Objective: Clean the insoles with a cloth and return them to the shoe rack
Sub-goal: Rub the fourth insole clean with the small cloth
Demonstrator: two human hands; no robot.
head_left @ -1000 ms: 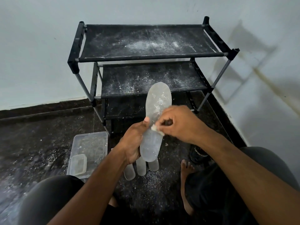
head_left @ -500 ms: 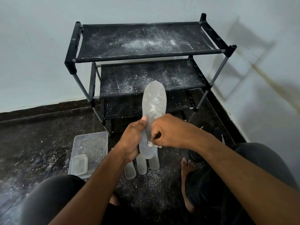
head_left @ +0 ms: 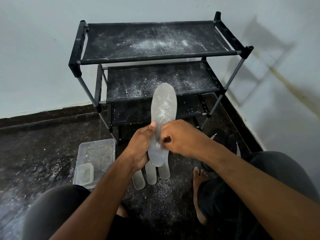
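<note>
1. One translucent insole is held upright in front of the shoe rack, gripped near its heel end by the left hand, whose fingers are curled around its edge.
2. A small scrap of white cloth, barely visible, is pinched against the insole's lower face by the curled fingers of the right hand.
3. White residue is seen on the insole's upper half, so its wiping is judged unfinished.
4. Three further insoles are lying on the floor below the hands; whether they have been cleaned cannot be told.
5. No insole is seen on the powder-dusted rack shelves, so the return is judged wholly outstanding.
</note>
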